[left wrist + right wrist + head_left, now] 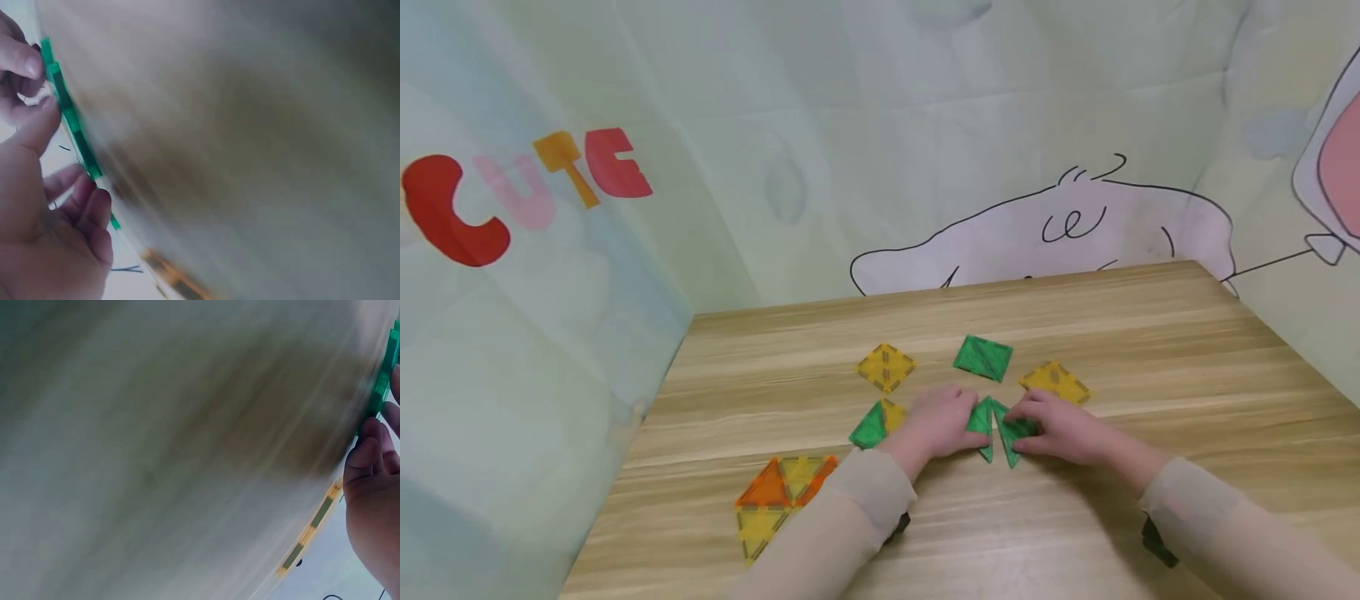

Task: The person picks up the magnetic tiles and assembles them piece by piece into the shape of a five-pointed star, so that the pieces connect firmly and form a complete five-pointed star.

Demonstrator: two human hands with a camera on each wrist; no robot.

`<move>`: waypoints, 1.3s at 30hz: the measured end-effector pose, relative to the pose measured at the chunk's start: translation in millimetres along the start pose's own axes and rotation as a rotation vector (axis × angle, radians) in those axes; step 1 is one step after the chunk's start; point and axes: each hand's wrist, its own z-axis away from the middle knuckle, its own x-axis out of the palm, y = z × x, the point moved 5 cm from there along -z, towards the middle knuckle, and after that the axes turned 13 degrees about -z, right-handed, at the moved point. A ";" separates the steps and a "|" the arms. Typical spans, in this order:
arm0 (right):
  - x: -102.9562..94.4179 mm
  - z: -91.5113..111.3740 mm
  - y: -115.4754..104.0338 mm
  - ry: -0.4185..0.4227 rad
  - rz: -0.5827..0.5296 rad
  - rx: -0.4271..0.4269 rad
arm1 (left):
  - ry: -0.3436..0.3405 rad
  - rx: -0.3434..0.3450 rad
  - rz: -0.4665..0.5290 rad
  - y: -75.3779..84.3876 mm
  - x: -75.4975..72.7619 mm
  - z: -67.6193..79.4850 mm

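Two translucent green triangular magnetic tiles lie side by side on the wooden table, with a narrow gap between them that closes toward their far tips. My left hand point(935, 421) grips the left green tile point(981, 422) between thumb and fingers. The right green tile point(1011, 430) is pinched by my right hand point(1063, 427). Seen edge-on in the left wrist view, a green tile point(67, 106) sits between the thumb and fingers of the left hand point(53, 225). In the right wrist view, the right hand's fingers point(365, 456) meet a green tile's edge point(383, 375).
Beyond the hands are a yellow tile square point(887, 367), a green one point(983, 357) and another yellow one point(1060, 382). A green-and-yellow square point(870, 426) is partly behind the left hand. Orange and yellow triangles point(766, 486) lie joined at the left, partly under the left sleeve.
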 end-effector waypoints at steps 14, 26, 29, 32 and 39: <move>3.3 -4.8 4.9 0.012 0.016 0.026 | -0.020 -0.025 0.202 -1.3 5.7 1.4; 4.4 -8.4 6.0 0.000 0.030 0.016 | -0.022 -0.041 0.257 -2.7 3.3 3.7; 3.9 -9.7 6.0 0.008 0.033 0.006 | -0.018 -0.046 0.256 -3.0 4.1 3.6; 3.1 -9.5 6.0 0.020 0.028 0.001 | -0.015 -0.051 0.252 -3.2 5.7 2.9; 3.1 -8.8 7.1 0.025 0.023 0.013 | -0.005 -0.058 0.262 -3.6 7.3 1.1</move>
